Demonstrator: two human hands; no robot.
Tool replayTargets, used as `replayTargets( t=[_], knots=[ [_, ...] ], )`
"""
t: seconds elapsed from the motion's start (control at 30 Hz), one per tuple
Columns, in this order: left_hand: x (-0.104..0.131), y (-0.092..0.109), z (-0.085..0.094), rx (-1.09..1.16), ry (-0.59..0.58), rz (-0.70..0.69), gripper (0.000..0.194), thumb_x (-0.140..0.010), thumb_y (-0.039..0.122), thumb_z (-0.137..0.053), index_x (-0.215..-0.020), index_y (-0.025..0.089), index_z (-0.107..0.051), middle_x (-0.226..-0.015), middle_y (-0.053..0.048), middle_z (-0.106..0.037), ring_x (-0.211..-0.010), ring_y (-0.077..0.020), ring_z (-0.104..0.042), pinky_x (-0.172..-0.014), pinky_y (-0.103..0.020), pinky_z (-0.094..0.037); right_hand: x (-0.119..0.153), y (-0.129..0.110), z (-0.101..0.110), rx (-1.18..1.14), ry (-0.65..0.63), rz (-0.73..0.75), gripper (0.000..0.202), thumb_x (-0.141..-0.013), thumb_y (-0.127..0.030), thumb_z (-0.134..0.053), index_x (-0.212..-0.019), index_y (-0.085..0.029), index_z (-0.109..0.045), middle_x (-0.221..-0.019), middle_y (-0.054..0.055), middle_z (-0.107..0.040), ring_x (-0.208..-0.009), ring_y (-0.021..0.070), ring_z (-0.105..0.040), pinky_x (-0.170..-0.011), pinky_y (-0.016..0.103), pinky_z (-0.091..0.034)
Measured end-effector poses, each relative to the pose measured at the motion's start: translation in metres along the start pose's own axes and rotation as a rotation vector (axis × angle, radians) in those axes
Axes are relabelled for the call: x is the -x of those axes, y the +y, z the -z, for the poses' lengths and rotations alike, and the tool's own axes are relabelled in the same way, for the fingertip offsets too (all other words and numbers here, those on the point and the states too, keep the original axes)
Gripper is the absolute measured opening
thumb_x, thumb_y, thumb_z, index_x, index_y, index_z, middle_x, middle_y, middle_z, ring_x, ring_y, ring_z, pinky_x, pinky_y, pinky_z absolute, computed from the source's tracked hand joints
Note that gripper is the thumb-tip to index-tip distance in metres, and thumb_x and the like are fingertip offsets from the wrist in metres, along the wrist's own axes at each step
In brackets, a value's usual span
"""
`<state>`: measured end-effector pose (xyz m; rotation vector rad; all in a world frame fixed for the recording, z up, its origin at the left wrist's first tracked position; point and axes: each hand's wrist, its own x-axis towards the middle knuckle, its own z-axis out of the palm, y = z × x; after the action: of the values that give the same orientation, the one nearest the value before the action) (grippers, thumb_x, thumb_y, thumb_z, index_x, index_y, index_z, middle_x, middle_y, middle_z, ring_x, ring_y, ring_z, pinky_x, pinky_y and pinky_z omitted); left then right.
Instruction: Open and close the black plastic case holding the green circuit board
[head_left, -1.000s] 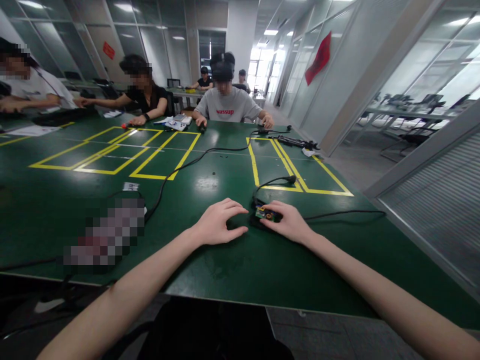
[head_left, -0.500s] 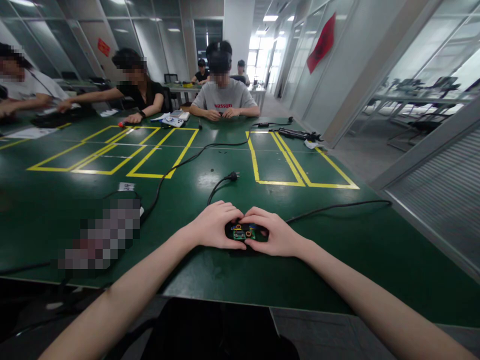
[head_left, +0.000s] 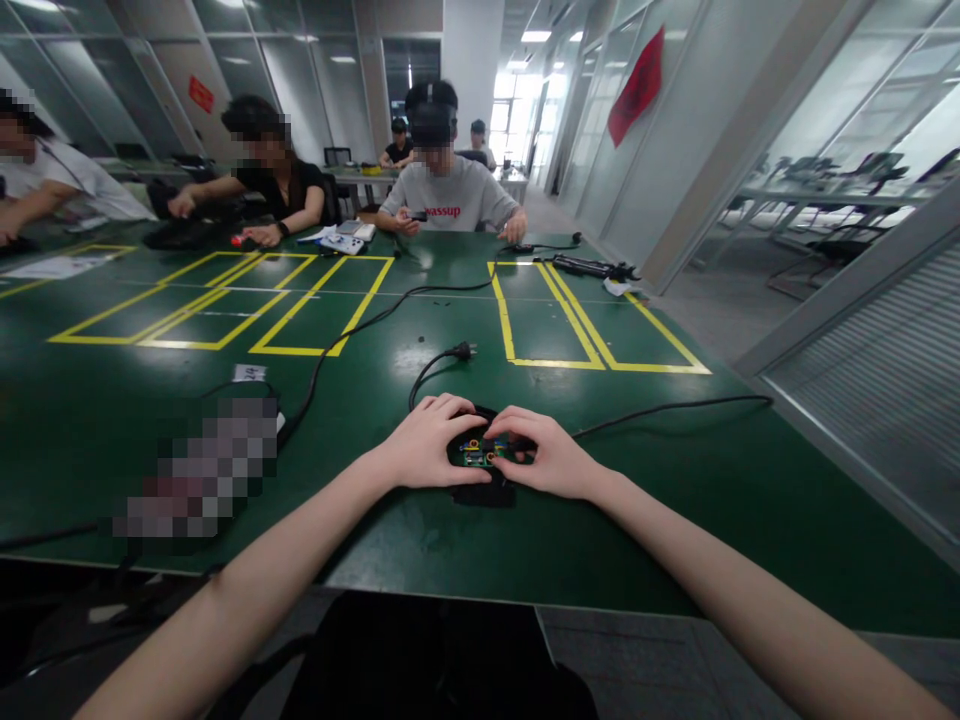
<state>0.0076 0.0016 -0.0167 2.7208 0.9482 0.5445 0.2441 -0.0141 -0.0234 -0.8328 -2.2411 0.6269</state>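
A small green circuit board (head_left: 475,459) with copper-coloured rings lies between my two hands, near the table's front edge. My left hand (head_left: 429,445) curves round its left side, thumb along the near edge. From the right, my right hand (head_left: 553,455) has thumb and fingers bent in at the board's right end, where a small dark part shows. Under and around the board is a black item (head_left: 484,495), largely covered by my hands, so its shape is unclear.
On the green table (head_left: 360,400) a black cable ends in a plug (head_left: 463,351) beyond my hands. A blurred-out object (head_left: 214,460) lies left. Yellow tape marks rectangles farther off. A person in grey (head_left: 442,190) sits opposite; others sit at the left.
My right hand's fingers have parted slightly from my left hand, and more of the black item shows. The person opposite has spread their hands, one reaching toward the cable.
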Motion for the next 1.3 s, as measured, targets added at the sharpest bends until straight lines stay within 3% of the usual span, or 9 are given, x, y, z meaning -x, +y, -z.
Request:
replayTargets(
  t=[0.13, 0.27, 0.4, 0.63, 0.83, 1.3],
  knots=[
    [-0.001, 0.002, 0.006, 0.049, 0.037, -0.003, 0.046, -0.081, 0.056, -0.078, -0.109, 0.021, -0.068, -0.118, -0.011, -0.064, -0.112, -0.0293, -0.058, -0.097, -0.043, -0.047, -0.001, 0.002, 0.003, 0.006, -0.012, -0.005, 0.011, -0.085, -0.019, -0.068, -0.095, -0.021, -0.07, -0.097, 0.006, -0.07, -0.079, 0.0171, -0.066, -0.067, 0.029, -0.055],
    [0.0, 0.0, 0.013, 0.035, 0.104, 0.019, 0.019, -0.081, 0.034, -0.072, -0.092, 0.02, -0.064, -0.099, -0.006, -0.063, -0.097, -0.0244, -0.059, -0.089, -0.038, -0.048, 0.0, 0.004, 0.006, -0.006, -0.023, 0.031, 0.014, -0.087, -0.016, -0.061, -0.096, -0.021, -0.071, -0.098, 0.007, -0.071, -0.076, 0.0167, -0.066, -0.068, 0.03, -0.055],
    [0.002, -0.006, 0.015, 0.083, 0.034, 0.038, 0.005, -0.076, 0.021, -0.064, -0.079, 0.02, -0.06, -0.085, -0.002, -0.062, -0.079, -0.0179, -0.058, -0.071, -0.028, -0.046, 0.001, 0.008, 0.009, 0.031, -0.038, 0.048, 0.015, -0.088, -0.017, -0.062, -0.098, -0.022, -0.072, -0.098, 0.007, -0.072, -0.077, 0.0171, -0.067, -0.071, 0.031, -0.057],
    [0.004, -0.007, 0.014, 0.111, 0.008, 0.064, 0.005, -0.077, 0.023, -0.064, -0.081, 0.02, -0.063, -0.084, -0.001, -0.061, -0.072, -0.0149, -0.058, -0.064, -0.025, -0.045, 0.001, 0.016, 0.012, 0.105, -0.059, 0.066, 0.012, -0.088, -0.02, -0.067, -0.098, -0.022, -0.073, -0.097, 0.007, -0.074, -0.087, 0.0207, -0.069, -0.077, 0.034, -0.058],
    [0.006, -0.007, 0.019, 0.002, 0.016, 0.13, 0.022, -0.078, 0.034, -0.07, -0.095, 0.022, -0.066, -0.11, -0.003, -0.063, -0.08, -0.0169, -0.063, -0.065, -0.027, -0.047, 0.001, 0.016, 0.013, 0.103, -0.087, 0.044, 0.011, -0.089, -0.02, -0.068, -0.098, -0.021, -0.074, -0.095, 0.006, -0.073, -0.08, 0.0186, -0.068, -0.071, 0.032, -0.056],
    [0.005, -0.006, 0.02, 0.166, -0.044, 0.1, 0.012, -0.078, 0.024, -0.071, -0.087, 0.018, -0.076, -0.098, -0.005, -0.074, -0.082, -0.0179, -0.069, -0.074, -0.028, -0.053, 0.001, 0.018, 0.014, 0.054, -0.09, -0.008, 0.012, -0.089, -0.021, -0.068, -0.098, -0.019, -0.076, -0.093, 0.007, -0.073, -0.072, 0.0158, -0.066, -0.066, 0.029, -0.055]
  ],
)
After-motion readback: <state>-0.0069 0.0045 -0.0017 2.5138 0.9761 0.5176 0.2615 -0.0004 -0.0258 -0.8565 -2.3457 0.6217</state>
